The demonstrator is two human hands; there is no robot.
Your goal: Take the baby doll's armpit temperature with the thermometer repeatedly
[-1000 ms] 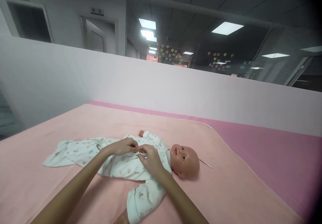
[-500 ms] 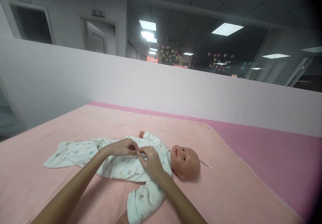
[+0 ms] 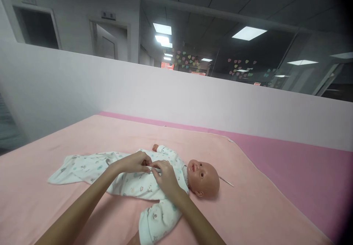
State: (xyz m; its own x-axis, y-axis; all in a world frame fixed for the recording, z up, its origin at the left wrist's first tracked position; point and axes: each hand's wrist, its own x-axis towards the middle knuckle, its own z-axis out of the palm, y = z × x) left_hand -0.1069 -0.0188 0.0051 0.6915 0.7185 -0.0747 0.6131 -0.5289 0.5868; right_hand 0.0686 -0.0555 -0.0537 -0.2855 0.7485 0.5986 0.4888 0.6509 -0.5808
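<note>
A baby doll (image 3: 204, 179) lies on its back, its head toward the right. It wears a white sleepsuit (image 3: 132, 186) with small printed figures, whose legs stretch to the left. Over the doll's chest my left hand (image 3: 136, 162) pinches the front of the sleepsuit between thumb and fingers. Right beside it, my right hand (image 3: 165, 175) is closed on the same front edge. The fingertips of both hands nearly meet there, and the fastening between them is too small to make out. One sleeve (image 3: 158, 221) reaches toward me; the other points away.
A peach blanket (image 3: 248, 208) covers a pink mat (image 3: 298, 164). Close behind the doll's head lies a thin rod (image 3: 226, 182). A white low wall (image 3: 193, 98) runs along the far side, with glass bearing heart stickers above it.
The fingers of my left hand have shifted very slightly at the sleepsuit's front. Doll, sleepsuit and right hand stay practically where they were.
</note>
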